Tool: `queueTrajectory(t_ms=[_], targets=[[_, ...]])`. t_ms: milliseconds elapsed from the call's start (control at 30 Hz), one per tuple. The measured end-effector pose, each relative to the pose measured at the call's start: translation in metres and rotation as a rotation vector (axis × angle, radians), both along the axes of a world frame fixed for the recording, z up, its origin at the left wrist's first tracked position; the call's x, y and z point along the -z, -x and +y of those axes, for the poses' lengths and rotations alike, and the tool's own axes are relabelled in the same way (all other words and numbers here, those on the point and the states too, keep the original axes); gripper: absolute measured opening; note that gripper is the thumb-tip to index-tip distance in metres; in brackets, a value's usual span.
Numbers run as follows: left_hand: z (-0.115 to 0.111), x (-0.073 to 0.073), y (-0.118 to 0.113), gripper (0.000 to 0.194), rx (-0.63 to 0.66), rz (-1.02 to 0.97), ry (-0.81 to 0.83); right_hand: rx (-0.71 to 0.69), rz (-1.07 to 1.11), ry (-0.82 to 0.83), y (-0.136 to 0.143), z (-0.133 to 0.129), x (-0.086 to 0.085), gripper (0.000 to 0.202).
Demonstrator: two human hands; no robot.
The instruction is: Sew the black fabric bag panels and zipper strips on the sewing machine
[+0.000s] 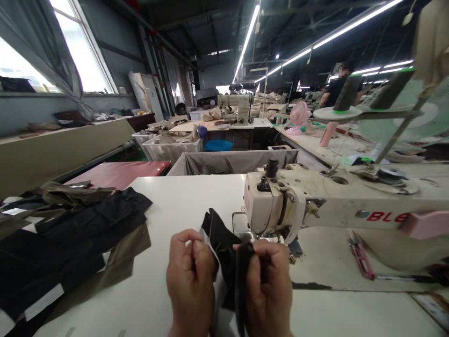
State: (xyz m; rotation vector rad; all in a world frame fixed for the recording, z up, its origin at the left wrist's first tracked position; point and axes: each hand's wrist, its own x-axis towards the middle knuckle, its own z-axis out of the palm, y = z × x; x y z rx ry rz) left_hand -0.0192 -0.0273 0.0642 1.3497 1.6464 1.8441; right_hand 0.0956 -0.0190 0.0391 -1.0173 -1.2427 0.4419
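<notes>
Both hands hold a piece of black fabric (224,243) with a white or pale grey layer on one side, just in front of the sewing machine (273,206). My left hand (192,276) pinches its left edge between thumb and curled fingers. On the other side, my right hand (268,281) grips a folded dark edge of the same fabric, close to the machine's needle area. The fabric hangs down between the hands, and its lower part runs out of view. What lies under the presser foot is too small to make out.
Dark and olive fabric pieces (87,234) lie piled on the left of the white table (161,224). Pink-handled thread snips (361,257) rest on the machine bed. Thread cones (347,93) stand at the right. Behind are a grey cloth-lined bin (178,164), a pink fan (298,117) and a person (333,91).
</notes>
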Motion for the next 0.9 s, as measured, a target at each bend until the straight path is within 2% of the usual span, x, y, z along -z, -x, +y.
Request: queueTrajectory(t_ms=[67,133,233,333,467,600,667,733,800,833,900], targets=[[0.0,-0.002,0.007,0.011,0.064,0.009,-0.064,0.085,-0.096,-0.075,-0.002,0.007,-0.001,0.003],[-0.003,0.002,0.013,0.016,0.16,-0.009,-0.058,0.101,-0.141,-0.123,-0.002,0.009,-0.002,0.002],[-0.007,0.018,0.01,0.02,0.29,-0.113,-0.032,0.019,-0.018,-0.006,0.006,0.004,-0.002,0.006],[-0.007,0.029,-0.003,0.017,0.345,-0.132,-0.084,-0.039,0.084,0.127,0.018,-0.004,-0.003,0.009],[-0.005,0.027,-0.018,0.01,0.272,-0.146,-0.075,-0.019,-0.043,0.046,0.022,-0.006,-0.003,0.007],[-0.007,0.017,-0.014,0.018,0.11,-0.248,0.097,0.036,-0.193,-0.094,0.01,0.0,-0.004,0.011],[-0.007,0.014,-0.003,0.017,0.057,-0.08,0.095,0.079,-0.301,-0.183,0.003,0.005,-0.004,0.015],[-0.005,0.013,0.013,0.015,0.072,0.258,-0.055,0.079,-0.393,-0.271,-0.003,0.01,-0.003,0.017],[-0.005,0.013,0.027,0.018,0.141,0.54,-0.225,0.035,-0.438,-0.317,-0.007,0.012,-0.001,0.018],[-0.005,0.012,0.031,0.018,0.166,0.59,-0.238,0.006,-0.445,-0.322,-0.008,0.012,0.0,0.018],[-0.007,0.01,0.034,0.018,0.161,0.521,-0.121,-0.045,-0.43,-0.303,-0.009,0.01,0.002,0.019]])
